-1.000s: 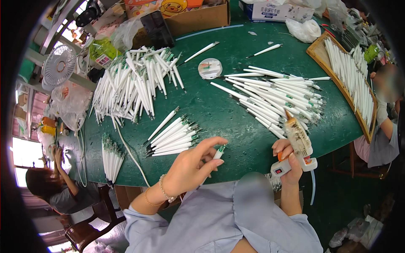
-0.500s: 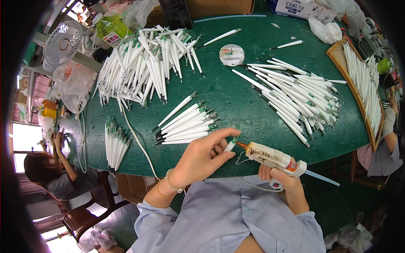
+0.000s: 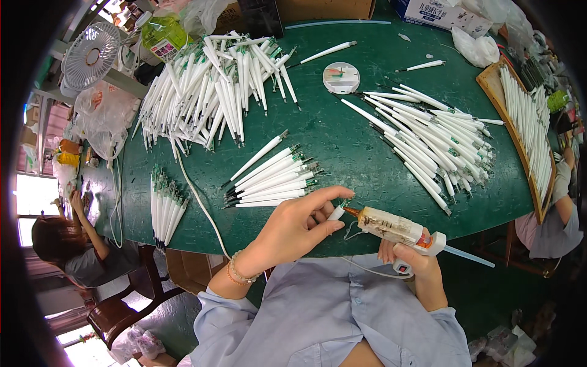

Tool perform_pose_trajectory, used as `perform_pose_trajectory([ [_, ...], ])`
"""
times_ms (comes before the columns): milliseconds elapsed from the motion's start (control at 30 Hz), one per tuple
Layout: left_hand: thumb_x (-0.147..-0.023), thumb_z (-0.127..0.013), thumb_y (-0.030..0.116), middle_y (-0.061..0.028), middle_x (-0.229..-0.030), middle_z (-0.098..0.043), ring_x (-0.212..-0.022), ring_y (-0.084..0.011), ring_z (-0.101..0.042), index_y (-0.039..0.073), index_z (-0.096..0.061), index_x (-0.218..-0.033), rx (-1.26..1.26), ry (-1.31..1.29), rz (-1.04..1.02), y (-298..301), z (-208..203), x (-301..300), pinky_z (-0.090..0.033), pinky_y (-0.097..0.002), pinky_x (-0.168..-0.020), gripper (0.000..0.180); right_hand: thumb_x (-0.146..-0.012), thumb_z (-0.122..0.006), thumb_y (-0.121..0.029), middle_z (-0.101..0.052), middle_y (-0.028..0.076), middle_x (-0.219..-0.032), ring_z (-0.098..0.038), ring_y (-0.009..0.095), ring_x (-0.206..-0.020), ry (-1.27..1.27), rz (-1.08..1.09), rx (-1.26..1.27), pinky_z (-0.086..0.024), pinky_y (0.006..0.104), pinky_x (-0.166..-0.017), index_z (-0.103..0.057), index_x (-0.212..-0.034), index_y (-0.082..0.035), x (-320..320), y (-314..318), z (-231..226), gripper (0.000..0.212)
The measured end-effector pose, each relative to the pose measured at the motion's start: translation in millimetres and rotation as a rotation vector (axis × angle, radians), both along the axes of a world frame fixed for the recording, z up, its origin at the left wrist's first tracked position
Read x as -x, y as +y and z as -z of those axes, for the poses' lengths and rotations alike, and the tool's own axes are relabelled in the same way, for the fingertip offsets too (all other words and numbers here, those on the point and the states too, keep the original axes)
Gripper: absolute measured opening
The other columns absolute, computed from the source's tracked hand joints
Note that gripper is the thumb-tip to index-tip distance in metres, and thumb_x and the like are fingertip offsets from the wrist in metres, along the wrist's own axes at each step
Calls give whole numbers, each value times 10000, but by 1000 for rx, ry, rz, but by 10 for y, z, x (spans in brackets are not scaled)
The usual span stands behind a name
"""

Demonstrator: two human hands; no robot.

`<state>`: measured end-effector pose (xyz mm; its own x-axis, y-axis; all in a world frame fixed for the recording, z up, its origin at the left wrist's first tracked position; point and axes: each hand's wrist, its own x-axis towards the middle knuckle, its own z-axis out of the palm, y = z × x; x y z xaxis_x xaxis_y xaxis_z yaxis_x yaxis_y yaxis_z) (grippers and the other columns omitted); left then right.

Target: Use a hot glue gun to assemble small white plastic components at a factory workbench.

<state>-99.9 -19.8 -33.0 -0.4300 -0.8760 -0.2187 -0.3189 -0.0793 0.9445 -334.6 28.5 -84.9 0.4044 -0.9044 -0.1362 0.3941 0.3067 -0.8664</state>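
Note:
My left hand [image 3: 298, 221] pinches a white pen-shaped piece [image 3: 337, 212] between thumb and fingers; a bit of green circuit board sticks up from its end, and most of its length is hidden by the hand. My right hand [image 3: 411, 255] is wrapped round the handle of a hot glue gun [image 3: 391, 227], its brown nozzle pointing left at the piece's green end. A pale blue glue stick [image 3: 469, 257] juts out of the gun's back. Left of my left hand lies a row of similar white pieces [image 3: 275, 177] with green ends and dark tips.
Large piles of white pieces lie at the far left [image 3: 195, 98] and right [image 3: 428, 134], with a smaller bundle [image 3: 167, 211] at the left. A white round dish [image 3: 341, 78] sits between them. A wooden tray [image 3: 509, 131] stands at the right edge. A white cable [image 3: 199, 202] crosses the green table.
The glue gun's nozzle stays close to the piece's green end, and both hands keep their hold. The whole view has shifted very slightly.

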Motion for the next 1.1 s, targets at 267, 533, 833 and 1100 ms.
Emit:
perform_pose_trajectory([
  [267, -739, -605, -10, -11, -632, -481, -524, -75, -439, 95, -515, -1129, 0, 12, -8, 7, 6, -11, -394, -215, -504, 414, -742, -552, -29, -574, 114, -648, -548, 161, -588, 16, 10, -13, -437, 271, -554, -576, -873, 73, -15, 1, -40, 167],
  [533, -752, -607, -34, 7, -707, -525, -606, -18, -478, 36, -501, -1143, 1, 30, 9, 7, 15, -33, -382, -159, -522, 411, -749, -560, -39, -571, 109, -643, -543, 155, -585, -3, 24, -13, -437, 275, -548, -577, -856, 71, -17, 10, -12, 154],
  [833, -714, -598, -24, -96, -851, -560, -697, -197, -550, 119, -545, -1116, 374, -149, -84, -2, -301, -168, -445, -300, -557, 430, -741, -586, -211, -493, 89, -531, -509, 174, -517, 176, 190, -24, -448, 317, -527, -529, -876, 86, -144, 34, -81, 331],
  [1100, -695, -578, -41, -105, -804, -522, -701, -252, -528, 64, -532, -1066, 694, -599, -67, -145, -99, -421, -433, -331, -607, 388, -764, -514, -69, -525, 102, -639, -524, 175, -577, 20, 140, 51, -458, 318, -579, -503, -998, 84, -86, 28, 45, 280],
])
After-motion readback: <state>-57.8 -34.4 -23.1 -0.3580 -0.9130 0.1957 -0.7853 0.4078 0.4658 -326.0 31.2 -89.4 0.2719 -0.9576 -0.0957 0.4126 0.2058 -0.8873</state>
